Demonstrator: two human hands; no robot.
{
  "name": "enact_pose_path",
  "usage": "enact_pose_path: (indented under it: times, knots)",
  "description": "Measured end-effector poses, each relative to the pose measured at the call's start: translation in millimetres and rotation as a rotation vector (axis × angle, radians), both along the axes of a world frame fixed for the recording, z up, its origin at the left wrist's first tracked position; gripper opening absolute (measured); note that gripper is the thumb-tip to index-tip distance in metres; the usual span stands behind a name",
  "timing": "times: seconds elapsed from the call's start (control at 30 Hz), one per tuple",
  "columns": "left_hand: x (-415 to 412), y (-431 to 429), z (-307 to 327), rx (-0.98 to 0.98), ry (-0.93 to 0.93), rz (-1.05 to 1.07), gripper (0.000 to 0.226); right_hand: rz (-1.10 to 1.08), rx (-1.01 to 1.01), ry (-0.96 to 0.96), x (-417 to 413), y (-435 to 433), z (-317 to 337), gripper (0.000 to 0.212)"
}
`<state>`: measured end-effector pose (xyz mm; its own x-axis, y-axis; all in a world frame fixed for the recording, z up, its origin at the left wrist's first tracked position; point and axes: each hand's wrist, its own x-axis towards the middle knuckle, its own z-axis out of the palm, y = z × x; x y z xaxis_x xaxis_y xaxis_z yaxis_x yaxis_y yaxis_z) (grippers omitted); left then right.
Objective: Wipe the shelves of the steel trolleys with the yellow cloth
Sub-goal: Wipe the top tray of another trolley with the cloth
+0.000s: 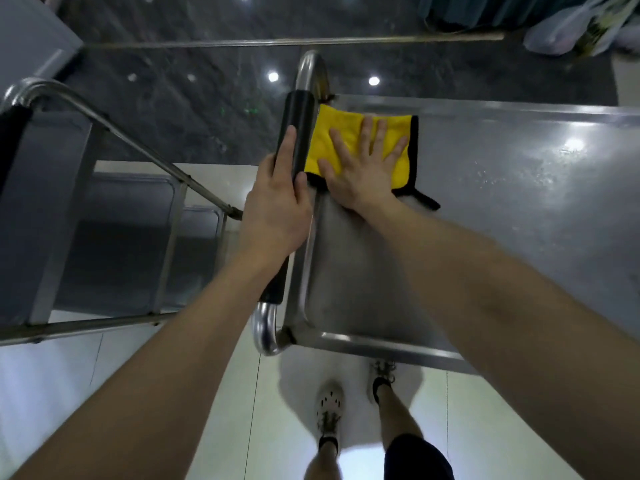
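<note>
Head view, and the yellow cloth (334, 121) is lying flat on the top shelf (502, 188) of the steel trolley (363, 339), up at centre frame, tucked into the shelf's end right beside the black handle grip (299, 112). The right hand (363, 168) is pressing straight down on it, palm flat and fingers spread wide. It is covering the cloth's middle, so yellow is showing on both sides of it, and a black-edged corner is trailing out toward the lower right.

The left hand (277, 206) is sitting just left of the cloth, with thumb and fingers curling round the grip and the index finger lying straight along it. It looks to be steadying the trolley. So the cloth is lying directly under the right hand and just beside the left, and the right is doing the work.

Now the thing to watch: the shelf is stretching away to the right of the frame, long and shiny. The cloth is lying with its slightly longer side across the frame, so a sweep rightward looks like the natural stroke.

Over at the left of the frame a second trolley (114, 237) is standing apart, neither hand touching it. Dark glossy floor (190, 81) is filling the top of the frame.
</note>
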<state>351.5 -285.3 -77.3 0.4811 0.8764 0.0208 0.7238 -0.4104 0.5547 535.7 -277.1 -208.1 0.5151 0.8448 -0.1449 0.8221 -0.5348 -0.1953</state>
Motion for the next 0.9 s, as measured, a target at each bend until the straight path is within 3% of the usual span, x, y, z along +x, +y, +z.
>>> enact_pose_path:
  times: [0.23, 0.4, 0.6, 0.77, 0.9]
  knots:
    - [1.6, 4.5, 2.8, 0.059, -0.051, -0.032, 0.061, 0.084, 0.079, -0.011, -131.7, -151.5, -4.6, 0.075]
    - [-1.0, -5.5, 13.8, 0.179, 0.140, -0.034, 0.067, 0.120, 0.020, -0.028, -174.7, -224.6, 2.7, 0.070]
    - [-0.1, -7.8, 20.5, 0.182, 0.232, -0.068, 0.071, -0.040, -0.011, -0.011, -127.0, -278.5, 2.1, 0.071]
    - [-1.1, -10.7, 17.4, 0.190, 0.179, -0.059, 0.071, -0.290, -0.113, -0.002, -31.1, -330.6, 3.7, 0.079]
    - [-1.0, -8.5, 10.7, 0.191, 0.162, -0.050, 0.074, -0.453, -0.117, 0.053, 57.6, -305.3, 9.0, 0.083]
